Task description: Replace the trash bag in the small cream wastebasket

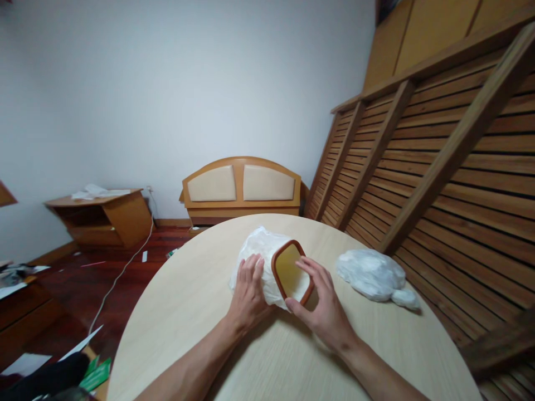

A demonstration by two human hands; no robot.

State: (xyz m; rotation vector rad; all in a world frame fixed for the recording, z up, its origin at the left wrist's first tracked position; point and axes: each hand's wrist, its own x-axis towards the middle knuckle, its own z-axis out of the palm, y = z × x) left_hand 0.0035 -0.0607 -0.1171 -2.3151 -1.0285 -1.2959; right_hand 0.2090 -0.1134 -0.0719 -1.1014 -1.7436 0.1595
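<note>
A rounded-square thing with a brown rim (274, 268) stands tilted on the table, its yellowish face turned toward me. Whether that face is a hollow inside or a flat panel, I cannot tell. Crumpled thin white wrapping (259, 240) covers its left and back. My left hand (249, 289) lies over the wrapping with its fingers curved round it. With thumb at the lower rim and fingers at the right side, my right hand (320, 301) grips the brown-rimmed thing. To the right lies a bundled white plastic bag (371, 273), apart from both hands.
The round pale table (184, 312) fills the foreground. A wooden slatted frame (443, 184) leans close along the right. Behind stand a headboard (240, 167) and, at left, a low cabinet (125, 223). A white cable (121, 273) and papers lie on the floor.
</note>
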